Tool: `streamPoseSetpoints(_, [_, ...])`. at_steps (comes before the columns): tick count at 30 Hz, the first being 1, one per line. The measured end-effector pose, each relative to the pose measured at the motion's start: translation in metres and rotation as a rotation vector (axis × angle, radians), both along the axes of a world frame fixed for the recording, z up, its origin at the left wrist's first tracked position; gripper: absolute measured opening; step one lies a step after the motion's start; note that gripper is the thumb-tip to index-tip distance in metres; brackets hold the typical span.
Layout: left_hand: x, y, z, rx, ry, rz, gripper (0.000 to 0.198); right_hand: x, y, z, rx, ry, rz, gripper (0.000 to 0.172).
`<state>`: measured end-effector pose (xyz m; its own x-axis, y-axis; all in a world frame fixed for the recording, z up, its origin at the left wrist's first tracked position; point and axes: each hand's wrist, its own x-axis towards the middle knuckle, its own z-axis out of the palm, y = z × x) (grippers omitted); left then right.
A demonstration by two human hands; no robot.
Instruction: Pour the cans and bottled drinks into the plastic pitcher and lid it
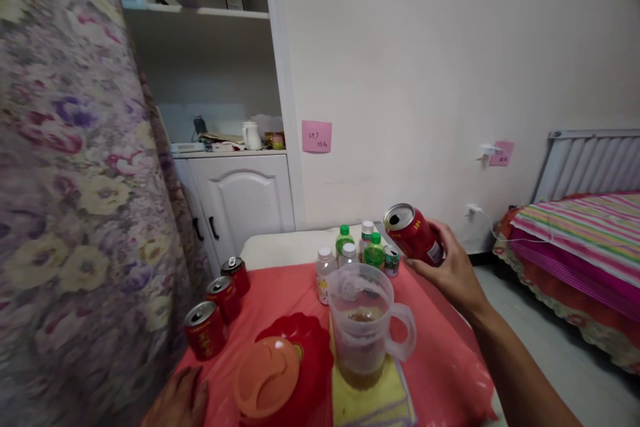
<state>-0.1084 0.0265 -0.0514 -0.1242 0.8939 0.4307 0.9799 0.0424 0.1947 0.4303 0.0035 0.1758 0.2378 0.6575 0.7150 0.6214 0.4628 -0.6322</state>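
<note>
My right hand (456,273) grips an opened red drink can (413,232), tilted with its top toward the left, above and right of a clear plastic pitcher (367,327). The pitcher holds a little brownish liquid and stands on a yellow cloth (373,403). My left hand (181,400) rests on the red tablecloth (440,360) at the near left edge, fingers partly out of view, close to an orange lid (267,377) lying on a red plate (305,347).
Three red cans (220,307) stand in a row at the table's left. Several small bottles with white and green caps (350,250) cluster behind the pitcher. A flowered curtain (75,180) hangs at left, a white cabinet (240,197) behind, a striped bed (580,240) at right.
</note>
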Motion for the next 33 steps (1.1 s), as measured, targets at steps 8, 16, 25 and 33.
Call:
streamPoseSetpoints(8, [0.004,-0.004,0.003,-0.026,0.077,0.013,0.061,-0.005,0.007,-0.015,-0.002,-0.114,-0.007,0.065])
streamPoseSetpoints(16, [0.009,-0.008,0.005,-0.048,0.110,0.030,0.058,-0.017,0.010,-0.029,-0.022,-0.286,0.033,0.062])
streamPoseSetpoints(25, [0.018,-0.011,0.015,-0.064,0.055,0.032,0.059,-0.023,0.008,-0.032,0.000,-0.334,0.031,0.059])
streamPoseSetpoints(33, [0.019,-0.011,0.014,-0.056,0.051,0.039,0.058,-0.031,0.003,-0.030,-0.022,-0.390,0.026,0.058])
